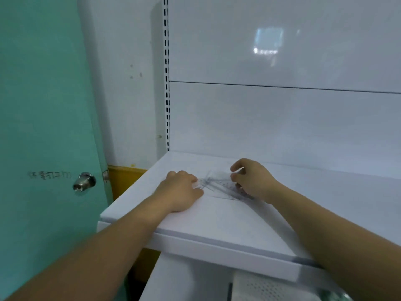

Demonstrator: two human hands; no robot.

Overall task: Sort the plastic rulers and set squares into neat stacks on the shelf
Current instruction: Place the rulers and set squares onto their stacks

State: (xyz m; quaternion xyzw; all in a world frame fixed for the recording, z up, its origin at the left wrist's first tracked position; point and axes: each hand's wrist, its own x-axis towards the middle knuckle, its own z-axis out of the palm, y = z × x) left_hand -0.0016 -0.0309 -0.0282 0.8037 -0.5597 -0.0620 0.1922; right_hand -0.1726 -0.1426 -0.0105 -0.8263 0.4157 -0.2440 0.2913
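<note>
my left hand (181, 191) presses the heap of clear rulers (213, 187) flat on the shelf (227, 224). right hand (252, 181) pinches one clear piece (223, 174).

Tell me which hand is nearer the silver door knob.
Left. The left hand rests on the shelf, touching the clear rulers from the door knob side; the right hand is farther away, across the rulers, pinching one.

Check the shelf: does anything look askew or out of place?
Yes. The clear rulers and set squares lie crisscrossed at angles on the shelf, between the left hand and right hand, not stacked.
</note>
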